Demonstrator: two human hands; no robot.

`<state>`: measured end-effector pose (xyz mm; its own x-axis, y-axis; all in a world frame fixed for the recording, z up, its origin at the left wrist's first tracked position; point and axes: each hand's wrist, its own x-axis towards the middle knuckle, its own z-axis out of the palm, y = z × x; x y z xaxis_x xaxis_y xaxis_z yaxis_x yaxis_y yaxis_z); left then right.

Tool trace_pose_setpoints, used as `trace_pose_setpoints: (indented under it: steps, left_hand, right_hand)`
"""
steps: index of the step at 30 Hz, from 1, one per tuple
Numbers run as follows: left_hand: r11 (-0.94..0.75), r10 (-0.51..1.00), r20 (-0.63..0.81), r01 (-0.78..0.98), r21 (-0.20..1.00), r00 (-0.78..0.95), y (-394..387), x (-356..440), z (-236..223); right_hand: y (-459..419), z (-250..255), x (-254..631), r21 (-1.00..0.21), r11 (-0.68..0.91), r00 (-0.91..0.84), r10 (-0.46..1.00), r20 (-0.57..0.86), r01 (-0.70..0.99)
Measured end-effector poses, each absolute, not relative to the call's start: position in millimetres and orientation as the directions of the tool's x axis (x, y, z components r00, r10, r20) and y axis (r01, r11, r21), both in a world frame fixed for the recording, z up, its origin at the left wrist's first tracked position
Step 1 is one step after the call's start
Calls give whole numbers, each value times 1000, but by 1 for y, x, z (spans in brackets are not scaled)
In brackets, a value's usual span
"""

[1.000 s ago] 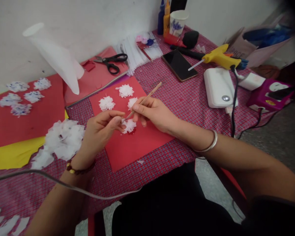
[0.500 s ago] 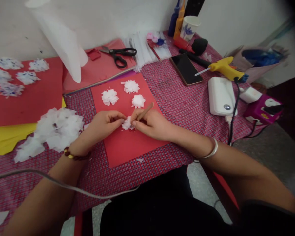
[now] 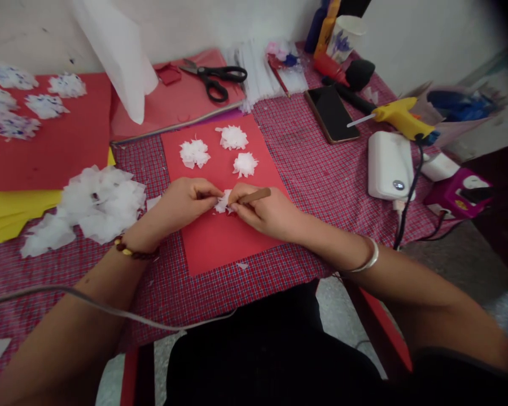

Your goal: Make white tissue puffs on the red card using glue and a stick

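While the right hand (image 3: 266, 211) pinches a brown stick (image 3: 256, 195) at a white tuft (image 3: 222, 202) on red paper (image 3: 224, 242), the left hand (image 3: 192, 202) bunches fingertips beside the tuft, its grip unclear.

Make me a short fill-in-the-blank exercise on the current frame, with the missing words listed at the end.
1. The stick held in the right hand is ____ in colour.
2. The fingertips of the left hand are at a white ruffled piece on a ____ sheet.
3. Farther up that same sheet, ____ other white pieces lie in full view.
4. The body of the glue gun is ____ in colour.

Missing words: brown; red; three; yellow.
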<state>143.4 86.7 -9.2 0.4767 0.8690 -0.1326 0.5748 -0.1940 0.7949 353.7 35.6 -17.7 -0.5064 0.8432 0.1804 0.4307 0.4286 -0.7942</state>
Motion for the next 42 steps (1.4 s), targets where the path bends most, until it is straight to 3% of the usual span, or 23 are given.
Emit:
trace_pose_setpoints:
  steps: [4, 8, 11, 14, 18, 22, 24, 26, 29, 31, 34, 42]
  left_hand:
    - [-155, 866, -148, 537, 829, 477, 90, 143, -11]
    - [49, 922, -186, 373, 927, 341, 86, 130, 3]
    - [6, 982, -71, 341, 940, 177, 76, 103, 23]
    - [-151, 985, 65, 599, 786, 162, 58, 72, 37]
    - [-376, 923, 115, 799, 469, 367, 33, 52, 28]
    - [-372, 928, 124, 885, 280, 350, 24, 53, 8]
    - [-320, 942, 208, 889, 327, 262, 25, 55, 9]
    - [-238, 959, 258, 834, 498, 119, 28, 60, 17]
    - [-48, 997, 76, 523, 851, -33, 33, 77, 31]
    - [91, 995, -95, 271, 958, 5, 36, 94, 34]
    - [195, 974, -206, 114, 974, 93, 39, 121, 27]
    - [258, 933, -261, 45, 965, 247, 35, 141, 8]
  right_hand:
    - [39, -15, 356, -935, 301, -351, 910, 222, 190]
    - [45, -12, 359, -995, 73, -191, 978, 84, -68]
    - [48, -11, 361, -986, -58, -178, 984, -30, -155]
    - [50, -12, 362, -965, -169, -165, 977, -137, -200]
    - [51, -13, 361, -940, -253, -150, 963, -223, -228]
    - [51, -13, 360, -942, -254, -154, 962, -224, -219]
    - [50, -14, 361, -946, -241, -159, 965, -210, -218]
    - [50, -15, 362, -948, -217, -173, 969, -179, -233]
    - [50, -16, 362, -947, -143, -228, 971, -77, -289]
    - [48, -15, 362, -941, -88, -275, 961, 6, -328]
    - [45, -12, 363, -940, -11, -331, 937, 110, -342]
    - [40, -10, 358, -942, 160, -418, 865, 278, -295]
